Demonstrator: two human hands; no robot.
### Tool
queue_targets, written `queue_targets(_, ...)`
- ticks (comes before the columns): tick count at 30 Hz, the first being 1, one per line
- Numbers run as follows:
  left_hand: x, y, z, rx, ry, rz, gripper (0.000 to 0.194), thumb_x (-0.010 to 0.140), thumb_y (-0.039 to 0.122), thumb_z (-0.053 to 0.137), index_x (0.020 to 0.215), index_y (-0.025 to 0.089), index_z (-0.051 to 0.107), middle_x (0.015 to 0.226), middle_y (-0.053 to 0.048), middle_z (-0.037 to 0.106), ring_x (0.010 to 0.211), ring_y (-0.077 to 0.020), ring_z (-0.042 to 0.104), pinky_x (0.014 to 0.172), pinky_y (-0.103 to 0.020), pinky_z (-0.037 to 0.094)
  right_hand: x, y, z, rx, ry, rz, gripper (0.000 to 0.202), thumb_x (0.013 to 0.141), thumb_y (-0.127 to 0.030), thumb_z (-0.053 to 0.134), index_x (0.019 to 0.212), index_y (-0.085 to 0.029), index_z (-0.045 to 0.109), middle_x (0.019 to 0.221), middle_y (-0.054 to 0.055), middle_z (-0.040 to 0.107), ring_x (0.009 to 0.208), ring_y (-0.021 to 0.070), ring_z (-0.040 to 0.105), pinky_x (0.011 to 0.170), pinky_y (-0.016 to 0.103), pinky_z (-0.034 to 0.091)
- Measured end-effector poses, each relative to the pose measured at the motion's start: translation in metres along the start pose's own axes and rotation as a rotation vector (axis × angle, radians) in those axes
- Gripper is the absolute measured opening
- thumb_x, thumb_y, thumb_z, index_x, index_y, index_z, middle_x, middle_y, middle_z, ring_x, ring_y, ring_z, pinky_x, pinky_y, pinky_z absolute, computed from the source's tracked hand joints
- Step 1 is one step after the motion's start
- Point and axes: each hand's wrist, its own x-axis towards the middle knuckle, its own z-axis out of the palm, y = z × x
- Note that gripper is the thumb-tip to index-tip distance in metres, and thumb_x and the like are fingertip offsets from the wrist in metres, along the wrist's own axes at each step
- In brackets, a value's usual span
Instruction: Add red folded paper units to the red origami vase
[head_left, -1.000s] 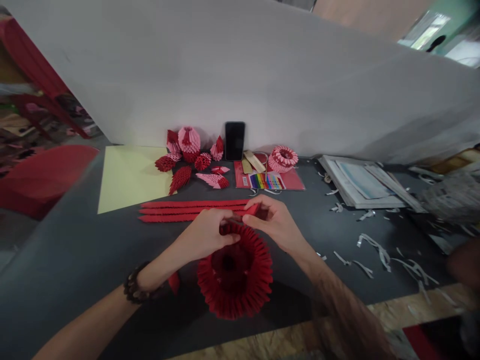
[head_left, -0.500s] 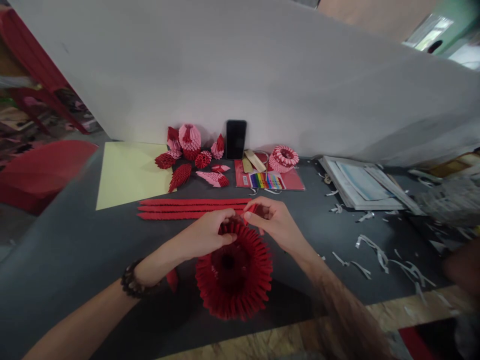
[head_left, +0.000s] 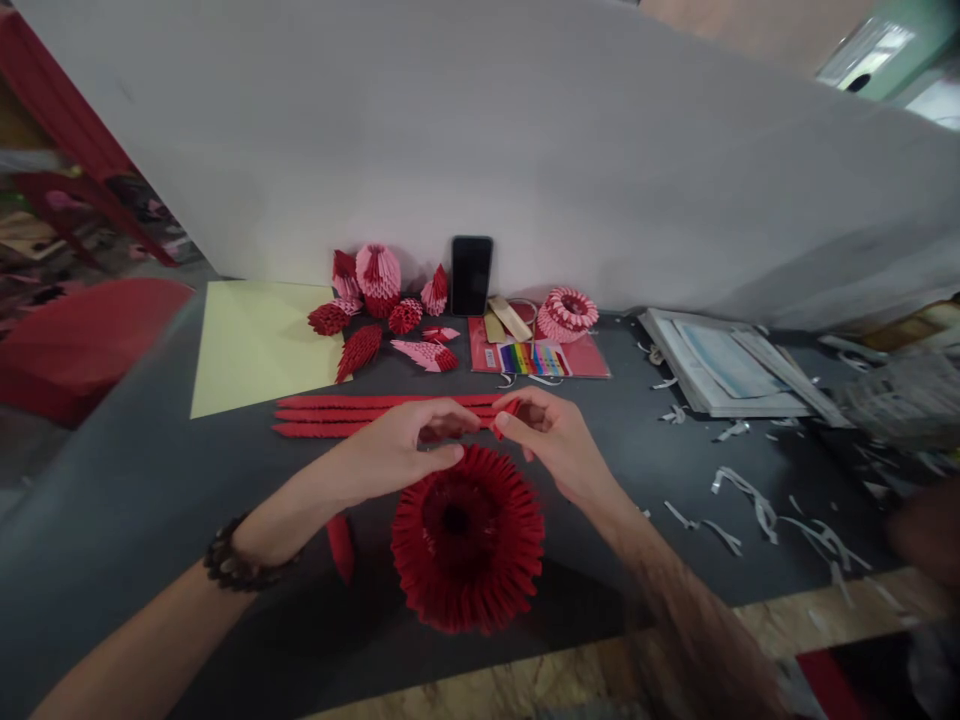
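A round red paper-origami piece (head_left: 510, 565), built of many folded bits with a dark hollow middle, stands in front of me on the dark table. At its far left rim is my left hand (head_left: 405, 440), thumb and fingers apart with nothing held between them. Just beyond the far right rim my right hand (head_left: 551, 440) pinches a small folded red paper piece (head_left: 505, 418) between thumb and fingers. Behind both hands lie long red strips of stacked paper pieces (head_left: 360, 402), partly hidden by the left hand. A shorter red stack (head_left: 341, 550) rests near my left wrist.
Pink and red paper models (head_left: 379, 275) stand by the wall, beside a propped black phone (head_left: 472, 277). A yellow sheet (head_left: 259, 345) lies left. At right are a paper pile (head_left: 712, 375) and scattered white strips (head_left: 750, 500). A pink-red ring (head_left: 568, 318) sits on a red packet.
My left hand has drawn back leftward from the round piece's rim, and its fingers have come apart. My right hand stays almost in place, still pinching the small red paper piece.
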Motion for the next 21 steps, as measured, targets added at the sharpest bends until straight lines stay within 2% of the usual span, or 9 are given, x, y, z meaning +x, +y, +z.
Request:
queue_targets(4, 0.002, 0.004, 0.012, 0.149, 0.117, 0.014, 0.029, 0.088, 0.026, 0.063, 0.117, 0.022, 0.066, 0.121, -0.005, 0.073, 0.108, -0.0193, 0.069, 0.099, -0.035, 0.052, 0.001, -0.001, -0.001, -0.010, 0.019, -0.050, 0.026, 0.084, -0.044, 0.075, 0.101, -0.024, 0.071, 0.073, -0.002, 0.062, 0.059, 0.0097, 0.052, 0.050, 0.023, 0.043)
queue_targets(9, 0.005, 0.006, 0.023, 0.321, 0.165, -0.004, 0.016, 0.086, 0.025, 0.064, 0.100, 0.021, 0.070, 0.097, -0.003, 0.078, 0.090, -0.0199, 0.072, 0.088, -0.035, 0.054, 0.001, -0.001, -0.001, -0.025, -0.040, -0.047, 0.021, 0.086, -0.042, 0.072, 0.096, -0.023, 0.069, 0.075, -0.001, 0.063, 0.066, 0.0129, 0.057, 0.056, 0.026, 0.047)
queue_targets(15, 0.006, 0.002, 0.023, 0.349, 0.197, -0.018, 0.017, 0.080, 0.021, 0.068, 0.097, 0.021, 0.067, 0.098, -0.002, 0.078, 0.094, -0.0206, 0.074, 0.087, -0.032, 0.054, 0.001, -0.001, -0.001, -0.024, -0.023, -0.059, 0.020, 0.087, -0.042, 0.071, 0.096, -0.024, 0.069, 0.075, -0.001, 0.062, 0.066, 0.0128, 0.056, 0.055, 0.026, 0.046)
queue_targets(21, 0.005, 0.005, 0.021, 0.399, 0.204, -0.042, 0.020, 0.079, 0.026, 0.070, 0.099, 0.024, 0.065, 0.094, 0.000, 0.078, 0.095, -0.0218, 0.074, 0.081, -0.031, 0.053, 0.003, 0.001, -0.003, -0.011, -0.018, -0.064, 0.021, 0.086, -0.041, 0.073, 0.097, -0.024, 0.069, 0.076, -0.001, 0.062, 0.064, 0.0121, 0.054, 0.056, 0.026, 0.046)
